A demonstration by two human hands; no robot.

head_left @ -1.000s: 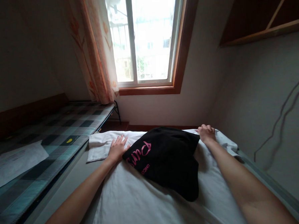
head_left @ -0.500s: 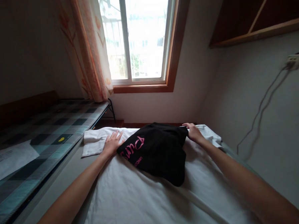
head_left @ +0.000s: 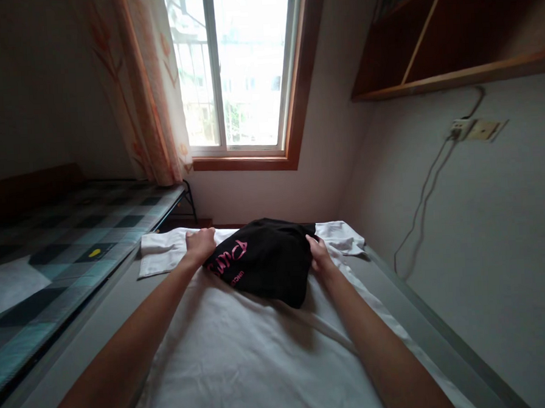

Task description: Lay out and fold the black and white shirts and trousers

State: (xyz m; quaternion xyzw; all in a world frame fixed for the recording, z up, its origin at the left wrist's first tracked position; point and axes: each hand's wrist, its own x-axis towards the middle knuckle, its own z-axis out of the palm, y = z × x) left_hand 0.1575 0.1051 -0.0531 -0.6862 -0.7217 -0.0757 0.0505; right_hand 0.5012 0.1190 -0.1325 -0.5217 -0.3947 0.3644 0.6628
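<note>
A white shirt [head_left: 234, 346] lies spread over a grey surface, its sleeves reaching out to both sides at the far end. Bunched on top of its far part is a black piece of clothing [head_left: 270, 259] with pink lettering. My left hand [head_left: 201, 243] is closed on the white cloth near the left sleeve, just beside the black cloth's left corner; its fingertips are hidden. At the right edge of the black clothing, my right hand [head_left: 318, 253] has its fingers closed on the fabric.
To the left is a bed with a checked mattress [head_left: 118, 223] and a white sheet of paper [head_left: 14, 284]. A window [head_left: 242, 65] with a curtain [head_left: 143, 95] is ahead. On the right wall are a wooden shelf [head_left: 430, 77] and a socket [head_left: 460, 130] with a hanging cord.
My left hand has gone from lying flat with spread fingers to closed. My right hand has moved from the black clothing's far right corner nearer along its right edge. The view has turned right.
</note>
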